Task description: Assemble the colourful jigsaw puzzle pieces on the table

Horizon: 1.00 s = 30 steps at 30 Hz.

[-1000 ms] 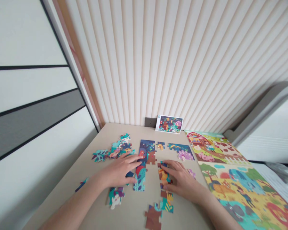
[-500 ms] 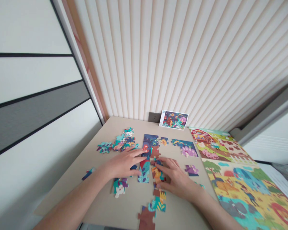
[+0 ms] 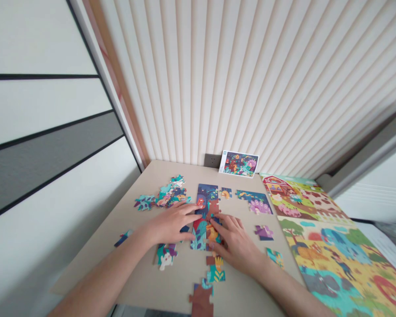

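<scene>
A joined block of puzzle pieces (image 3: 211, 192), dark blue with a red bird and teal leaves, lies mid-table. My left hand (image 3: 174, 222) has its fingers spread, with the tips on the block's left edge. My right hand (image 3: 232, 240) has its thumb and index finger around an orange animal puzzle piece (image 3: 213, 234), against the block's lower right side. Below the thumb runs a teal piece with a yellow plant (image 3: 217, 272); a brown piece (image 3: 202, 300) lies nearer me. Under my left hand sit pieces with a white rabbit (image 3: 166, 257), partly covered.
Several loose pieces are heaped at the table's (image 3: 132, 273) back left. A picture card (image 3: 240, 164) leans on the wall. To the right lie a joined corner section (image 3: 260, 206), a purple piece (image 3: 264, 232), a teal piece (image 3: 275, 256) and two finished puzzles (image 3: 336, 251).
My right hand has shifted left with the orange animal piece and the pieces joined to it, closing the gap to the block. My left hand has stayed in place.
</scene>
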Each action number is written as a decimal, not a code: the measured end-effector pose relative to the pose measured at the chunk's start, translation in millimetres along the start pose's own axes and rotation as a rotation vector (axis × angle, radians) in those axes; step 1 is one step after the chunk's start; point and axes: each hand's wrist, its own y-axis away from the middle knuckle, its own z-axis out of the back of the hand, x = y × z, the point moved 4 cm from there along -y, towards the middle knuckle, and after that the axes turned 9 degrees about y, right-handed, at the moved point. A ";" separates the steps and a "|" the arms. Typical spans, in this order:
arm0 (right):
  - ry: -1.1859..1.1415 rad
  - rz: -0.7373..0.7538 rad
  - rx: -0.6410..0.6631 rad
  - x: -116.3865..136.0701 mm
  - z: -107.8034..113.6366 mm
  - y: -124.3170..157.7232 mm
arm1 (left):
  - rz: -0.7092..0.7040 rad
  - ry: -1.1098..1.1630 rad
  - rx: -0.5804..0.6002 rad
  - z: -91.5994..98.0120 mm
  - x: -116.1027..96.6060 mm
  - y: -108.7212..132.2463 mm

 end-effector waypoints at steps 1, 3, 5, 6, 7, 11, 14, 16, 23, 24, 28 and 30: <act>0.001 0.002 -0.006 0.4 0.2 -0.1 | 0.000 -0.001 -0.003 0.5 -0.5 0.0; 0.008 0.008 -0.014 1.3 0.3 0.2 | -0.003 0.004 -0.011 1.6 -1.4 0.0; 0.021 0.012 -0.013 2.4 0.0 1.2 | -0.007 0.014 -0.016 2.4 -2.3 -0.2; 0.029 0.011 -0.015 3.0 0.0 1.8 | -0.008 0.017 -0.016 2.5 -2.6 -0.2; 0.038 0.009 -0.017 3.8 0.1 2.4 | -0.009 0.019 -0.017 2.6 -2.7 -0.2; 0.059 0.014 -0.030 8.0 2.9 3.2 | -0.012 0.032 -0.030 1.9 -1.4 0.3; 0.066 0.021 -0.036 10.9 4.9 2.4 | -0.013 0.044 -0.036 1.4 0.2 0.7; 0.074 0.018 -0.049 11.7 4.4 2.0 | -0.021 0.043 -0.038 1.7 -0.8 0.2; 0.095 0.064 -0.050 8.0 -3.5 4.8 | -0.135 0.039 0.018 0.5 -21.1 -6.6; 0.097 0.071 -0.048 7.6 -3.6 5.3 | -0.142 0.037 0.015 0.3 -23.0 -7.4; 0.118 0.062 -0.058 8.7 -1.7 4.4 | -0.143 0.030 -0.003 -1.7 -24.1 -9.4; 0.125 0.053 -0.059 10.6 0.4 2.6 | -0.143 0.025 -0.008 -3.3 -22.8 -10.1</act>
